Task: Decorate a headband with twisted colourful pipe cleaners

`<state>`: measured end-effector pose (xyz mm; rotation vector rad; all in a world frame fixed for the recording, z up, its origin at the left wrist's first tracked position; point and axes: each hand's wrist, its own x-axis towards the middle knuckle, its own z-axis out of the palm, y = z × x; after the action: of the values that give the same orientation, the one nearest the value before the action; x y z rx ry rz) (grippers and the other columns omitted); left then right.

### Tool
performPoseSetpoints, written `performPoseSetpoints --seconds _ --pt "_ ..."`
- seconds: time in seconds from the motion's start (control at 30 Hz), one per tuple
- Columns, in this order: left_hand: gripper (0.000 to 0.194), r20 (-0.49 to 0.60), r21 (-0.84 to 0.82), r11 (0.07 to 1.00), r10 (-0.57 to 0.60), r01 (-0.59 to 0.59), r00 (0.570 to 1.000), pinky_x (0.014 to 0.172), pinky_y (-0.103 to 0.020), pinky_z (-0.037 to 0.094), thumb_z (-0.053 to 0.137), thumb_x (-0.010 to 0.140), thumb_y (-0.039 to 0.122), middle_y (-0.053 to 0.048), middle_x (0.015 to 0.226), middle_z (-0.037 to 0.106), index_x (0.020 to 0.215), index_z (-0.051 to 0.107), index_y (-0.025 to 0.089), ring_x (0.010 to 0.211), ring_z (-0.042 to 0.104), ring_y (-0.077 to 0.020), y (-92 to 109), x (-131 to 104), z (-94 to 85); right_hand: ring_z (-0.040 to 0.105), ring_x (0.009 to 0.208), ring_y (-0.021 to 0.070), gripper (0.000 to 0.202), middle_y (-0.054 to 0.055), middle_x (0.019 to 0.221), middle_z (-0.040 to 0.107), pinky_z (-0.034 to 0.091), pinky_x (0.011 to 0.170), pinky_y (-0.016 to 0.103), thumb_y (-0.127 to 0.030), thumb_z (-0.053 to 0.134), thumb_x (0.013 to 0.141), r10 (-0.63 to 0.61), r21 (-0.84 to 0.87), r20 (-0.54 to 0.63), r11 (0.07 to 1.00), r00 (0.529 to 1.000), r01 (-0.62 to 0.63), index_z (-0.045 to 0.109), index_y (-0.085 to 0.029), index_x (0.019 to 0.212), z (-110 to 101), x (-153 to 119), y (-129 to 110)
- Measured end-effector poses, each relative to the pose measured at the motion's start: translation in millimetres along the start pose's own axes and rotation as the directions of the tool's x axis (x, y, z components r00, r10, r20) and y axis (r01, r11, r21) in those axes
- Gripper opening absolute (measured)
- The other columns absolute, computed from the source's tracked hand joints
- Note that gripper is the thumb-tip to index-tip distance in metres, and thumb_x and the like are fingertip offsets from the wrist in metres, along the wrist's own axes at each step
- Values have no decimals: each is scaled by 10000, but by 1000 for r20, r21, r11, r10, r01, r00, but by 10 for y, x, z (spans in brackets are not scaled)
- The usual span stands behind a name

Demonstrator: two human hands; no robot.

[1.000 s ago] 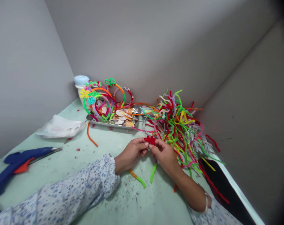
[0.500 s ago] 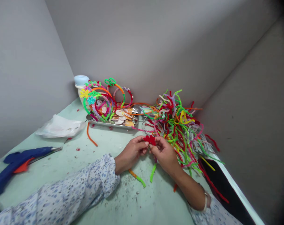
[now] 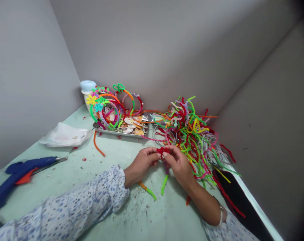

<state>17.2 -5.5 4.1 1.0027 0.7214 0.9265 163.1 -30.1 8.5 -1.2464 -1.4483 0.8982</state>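
Note:
Between my fingertips is a small red pipe-cleaner flower [image 3: 163,151], held over the middle of the table. My left hand [image 3: 144,164] pinches it from the left, and my right hand [image 3: 178,164] pinches it from the right with the thumb across its front. Thumbs and fingers cover part of the flower. Below the hands lies a green-tipped pipe cleaner [image 3: 164,185], its upper end partly hidden by my right hand. An orange and green pipe cleaner [image 3: 150,192] shows under my left hand.
A large tangle of coloured pipe cleaners [image 3: 192,137] lies right. Behind stands a metal tray [image 3: 122,132] with pipe-cleaner headbands [image 3: 128,92] and paper cutouts. A blue glue gun [image 3: 28,165], a plastic bag [image 3: 65,135] and a white bottle [image 3: 88,87] are left.
The red flower has turned between my fingers and looks more bunched, with fewer petals standing up. My right thumb has moved up onto its front.

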Motion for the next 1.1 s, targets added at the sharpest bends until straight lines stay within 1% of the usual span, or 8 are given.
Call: performPoseSetpoints --seconds 0.2,0.3,0.4,0.53,0.67,0.87,0.97,1.1 --pt "71 4 157 987 21 -21 1000 479 -214 261 566 730 201 48 541 460 702 555 137 482 375 -62 -36 5 -20 561 717 149 149 24 826 602 426 651 260 -307 583 815 -64 -167 -4 984 998 63 641 -178 864 -65 61 -66" --pt "107 2 185 983 19 -19 1000 465 -216 248 566 724 215 59 506 423 655 526 143 462 350 -62 -13 1 -15 550 724 145 134 16 816 586 413 649 254 -276 581 812 -103 -227 107 966 989 125 662 -183 864 -125 91 -120" --pt "119 19 210 978 -7 3 1000 460 -216 242 565 722 228 59 504 418 649 525 143 461 344 -64 8 -2 -8 545 720 145 118 10 789 588 407 664 258 -251 579 804 -74 -241 196 963 978 121 669 -179 831 -171 113 -163" --pt "84 49 185 983 -19 9 999 468 -210 246 549 719 211 47 538 444 682 557 135 474 360 -63 4 -4 2 519 677 134 137 -5 737 583 396 640 255 -289 570 808 29 -140 153 990 988 -7 651 -178 801 -159 114 -130" --pt "67 22 151 988 -20 16 1000 478 -206 265 548 716 196 39 554 465 714 571 132 482 383 -66 -5 -12 24 472 607 113 186 -31 670 556 371 582 239 -366 595 792 153 32 80 987 985 -156 636 -189 830 -102 105 -29" --pt "72 19 121 993 3 -5 1000 506 -211 304 557 727 201 36 568 473 720 575 131 504 401 -70 6 -31 40 329 457 70 216 -64 549 462 229 436 215 -387 638 745 285 180 159 933 945 -312 617 -174 776 -76 120 -61" --pt "122 32 128 992 8 -12 999 519 -219 315 585 731 247 32 602 497 771 595 133 517 414 -73 12 -33 37 323 447 61 215 -65 542 467 228 433 213 -371 659 719 321 233 167 906 932 -353 615 -164 761 -74 131 -119" --pt "154 37 148 989 -31 25 999 507 -222 286 620 711 277 33 585 496 746 607 128 504 402 -68 16 -33 35 369 466 69 227 -50 570 508 242 438 211 -379 656 715 319 198 160 917 934 -347 621 -161 764 -80 132 -128"
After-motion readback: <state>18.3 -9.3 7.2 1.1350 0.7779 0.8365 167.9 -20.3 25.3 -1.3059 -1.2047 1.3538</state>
